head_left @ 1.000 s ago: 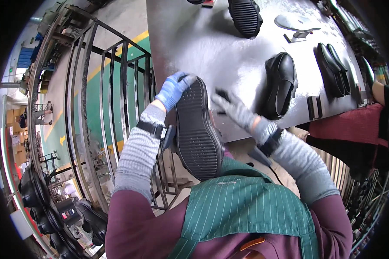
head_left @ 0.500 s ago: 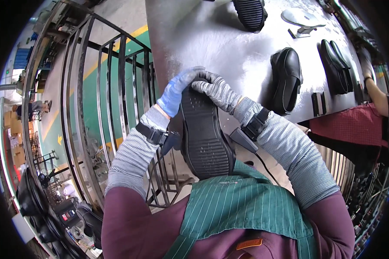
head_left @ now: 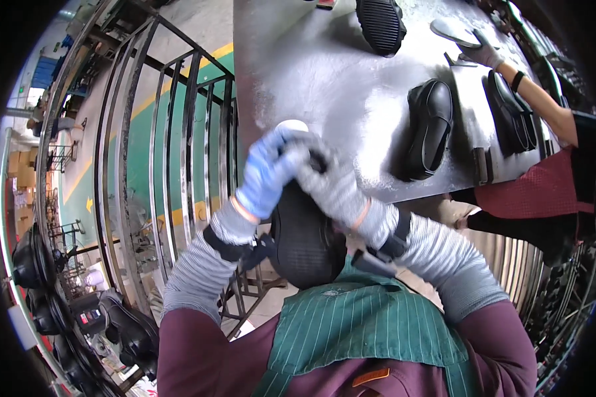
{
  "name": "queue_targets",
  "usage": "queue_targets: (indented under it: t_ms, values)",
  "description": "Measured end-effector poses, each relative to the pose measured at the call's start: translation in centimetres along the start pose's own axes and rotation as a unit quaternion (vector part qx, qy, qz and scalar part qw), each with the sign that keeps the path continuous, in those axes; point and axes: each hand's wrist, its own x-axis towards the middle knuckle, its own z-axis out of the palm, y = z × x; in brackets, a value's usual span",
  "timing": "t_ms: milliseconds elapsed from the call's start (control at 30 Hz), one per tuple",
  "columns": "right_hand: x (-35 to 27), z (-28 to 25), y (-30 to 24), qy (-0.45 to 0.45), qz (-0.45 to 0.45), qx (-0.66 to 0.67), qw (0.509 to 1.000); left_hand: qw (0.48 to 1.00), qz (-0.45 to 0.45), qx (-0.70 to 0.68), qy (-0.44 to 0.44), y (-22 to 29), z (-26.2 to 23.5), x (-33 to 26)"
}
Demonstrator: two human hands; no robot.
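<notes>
A black shoe [head_left: 306,248] is held sole-side up in front of my green striped apron, its heel end toward me. My left hand [head_left: 269,169], in a blue glove, closes around its far end from the left. From the right my right hand [head_left: 328,177], in a grey knitted glove, grips the same end, its fingers meeting the left ones. Motion smears both hands, and they cover the far end of the shoe. Just beyond the fingers shows a white rounded thing [head_left: 291,125] whose kind I cannot make out.
On the metal table [head_left: 278,79] lie an upturned black shoe [head_left: 381,26], an upright black shoe [head_left: 432,126] and a black pair [head_left: 510,116]. A co-worker's gloved hand [head_left: 483,53] touches a round-topped stand [head_left: 451,30]. A metal rack [head_left: 157,132] stands left; black shoes [head_left: 129,331] sit lower left.
My hands and the shoe have come slightly nearer to me, and the fingers have drawn together. The white rounded thing has come into view. The co-worker's hand has reached the round-topped stand.
</notes>
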Motion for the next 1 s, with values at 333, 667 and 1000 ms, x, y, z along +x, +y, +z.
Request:
queue_targets:
  t_ms: [333, 667, 1000]
  values:
    - [-12.3, -7.7, -3.2, -0.143, 0.315, 0.336, 0.876, 0.861, 0.295, 0.412, 0.032, -3.4, 11.2, -14.3]
    - [-8.9, -16.7, -8.8, -0.102, -0.059, -0.112, 0.987, 0.912, 0.004, 0.017, 0.411, -10.9, 7.9, -15.3]
    - [-3.0, -20.2, 7.3, -0.162, 0.093, -0.491, 0.851, 0.954, -0.162, -0.179, 0.18, -9.2, -0.9, -6.3]
